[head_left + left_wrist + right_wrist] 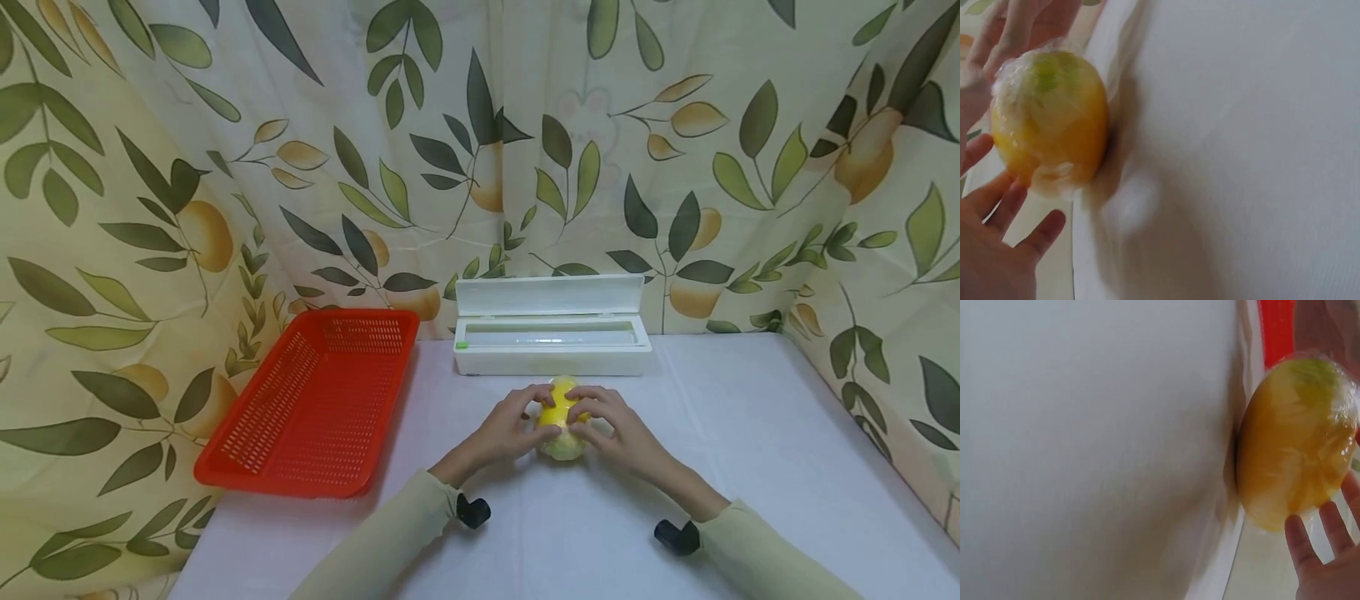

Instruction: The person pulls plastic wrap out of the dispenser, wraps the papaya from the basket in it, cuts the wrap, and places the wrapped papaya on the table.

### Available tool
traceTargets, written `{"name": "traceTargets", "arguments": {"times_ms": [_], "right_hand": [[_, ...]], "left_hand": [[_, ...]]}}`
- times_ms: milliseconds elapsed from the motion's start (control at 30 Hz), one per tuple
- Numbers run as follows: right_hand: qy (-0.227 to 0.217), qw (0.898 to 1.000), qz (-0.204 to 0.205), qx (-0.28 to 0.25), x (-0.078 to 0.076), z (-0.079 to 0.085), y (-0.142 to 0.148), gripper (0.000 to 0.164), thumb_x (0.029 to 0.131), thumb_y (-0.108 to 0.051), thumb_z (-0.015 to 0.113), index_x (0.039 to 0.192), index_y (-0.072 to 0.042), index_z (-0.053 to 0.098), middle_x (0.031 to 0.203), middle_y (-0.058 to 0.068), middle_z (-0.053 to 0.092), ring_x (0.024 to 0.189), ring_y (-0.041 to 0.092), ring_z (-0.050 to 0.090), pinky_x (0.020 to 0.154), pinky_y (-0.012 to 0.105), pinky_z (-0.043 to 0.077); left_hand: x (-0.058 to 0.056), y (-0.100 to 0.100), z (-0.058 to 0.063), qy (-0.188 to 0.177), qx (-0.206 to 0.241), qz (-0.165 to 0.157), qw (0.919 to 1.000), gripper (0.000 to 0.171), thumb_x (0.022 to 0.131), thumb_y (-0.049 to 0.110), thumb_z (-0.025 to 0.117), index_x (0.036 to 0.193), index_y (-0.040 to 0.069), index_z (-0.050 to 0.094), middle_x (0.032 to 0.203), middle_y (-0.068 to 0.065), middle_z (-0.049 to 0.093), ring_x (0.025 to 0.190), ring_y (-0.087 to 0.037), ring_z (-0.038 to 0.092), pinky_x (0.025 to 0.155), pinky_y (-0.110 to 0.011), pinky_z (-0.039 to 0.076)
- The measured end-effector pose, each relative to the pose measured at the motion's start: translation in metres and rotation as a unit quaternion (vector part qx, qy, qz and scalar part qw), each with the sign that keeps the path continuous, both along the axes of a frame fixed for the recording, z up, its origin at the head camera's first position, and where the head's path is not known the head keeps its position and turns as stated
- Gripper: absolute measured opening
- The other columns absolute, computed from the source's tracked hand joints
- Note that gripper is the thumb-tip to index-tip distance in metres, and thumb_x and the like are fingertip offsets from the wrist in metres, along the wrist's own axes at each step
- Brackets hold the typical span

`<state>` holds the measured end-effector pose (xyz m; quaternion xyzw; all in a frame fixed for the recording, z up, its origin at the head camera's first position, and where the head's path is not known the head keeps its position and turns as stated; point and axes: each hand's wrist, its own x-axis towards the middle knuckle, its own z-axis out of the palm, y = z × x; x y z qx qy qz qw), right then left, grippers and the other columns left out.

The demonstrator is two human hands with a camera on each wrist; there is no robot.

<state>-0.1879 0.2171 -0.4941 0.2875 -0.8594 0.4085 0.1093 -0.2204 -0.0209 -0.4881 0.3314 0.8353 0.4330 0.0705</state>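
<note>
A yellow oval fruit, greenish at one end and resembling a mango, lies on the table between the two hands. Glossy cling film (1013, 94) covers the fruit (553, 414), wrinkled in both wrist views. My left hand (510, 427) holds its left side, with curved fingers on the film. From the right, my right hand (618, 425) holds it the same way, thumb and fingertips close to those of the left. In the right wrist view, fingertips (1295, 528) touch the lower end of the fruit.
Just beyond the hands stands a white cling film dispenser box (551, 362) with its lid (551, 296) raised. A red perforated plastic basket (315, 417) sits at the left. White cloth covers the table (750, 467), and a leaf-patterned curtain (315, 67) surrounds it.
</note>
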Motion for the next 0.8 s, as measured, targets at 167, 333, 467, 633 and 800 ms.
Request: {"name": "traceTargets", "arguments": {"times_ms": [167,333,467,633,800], "right_hand": [[-0.032,0.999,0.029,0.018,0.004,0.001,0.012,0.036,0.083,-0.016,0.086,0.111,-0.026,0.066,0.145,0.009,0.056,0.134,0.039,0.046,0.102,0.07,0.04],[-0.04,0.998,0.045,0.024,0.004,0.002,0.015,0.045,0.078,-0.02,0.09,0.115,-0.027,0.065,0.149,0.009,0.053,0.137,0.039,0.044,0.104,0.069,0.04],[-0.029,0.999,0.04,0.016,0.002,0.001,0.012,0.042,0.077,-0.023,0.09,0.112,-0.026,0.067,0.145,0.008,0.056,0.135,0.035,0.046,0.104,0.065,0.041],[-0.02,0.999,0.025,0.011,-0.002,-0.001,0.01,0.04,0.074,-0.025,0.091,0.109,-0.026,0.07,0.14,0.006,0.06,0.131,0.033,0.048,0.101,0.063,0.043],[-0.022,0.999,0.023,0.006,-0.005,-0.003,0.01,0.039,0.076,-0.024,0.089,0.109,-0.026,0.07,0.14,0.007,0.06,0.13,0.035,0.048,0.101,0.064,0.042]], "left_hand": [[-0.001,-0.012,0.0,-0.04,0.004,-0.049,0.998,0.063,0.081,0.017,0.089,0.135,0.019,0.057,0.163,0.001,0.039,0.145,-0.018,0.041,0.106,-0.033,0.048],[-0.005,-0.015,-0.005,-0.029,0.019,-0.056,0.9978,0.066,0.078,0.013,0.09,0.137,0.018,0.059,0.161,0.001,0.041,0.146,-0.018,0.042,0.104,-0.034,0.05],[-0.008,-0.012,-0.01,-0.016,0.036,-0.03,0.9988,0.058,0.079,0.016,0.089,0.131,0.017,0.064,0.156,0.001,0.049,0.141,-0.018,0.048,0.098,-0.032,0.054],[-0.012,-0.007,-0.014,-0.002,0.06,-0.003,0.9982,0.054,0.076,0.015,0.091,0.124,0.015,0.067,0.148,-0.001,0.058,0.135,-0.017,0.053,0.092,-0.029,0.056],[-0.015,-0.004,-0.015,-0.01,0.064,0.012,0.9978,0.053,0.075,0.014,0.091,0.122,0.015,0.066,0.143,0.0,0.06,0.128,-0.017,0.057,0.09,-0.029,0.057]]}}
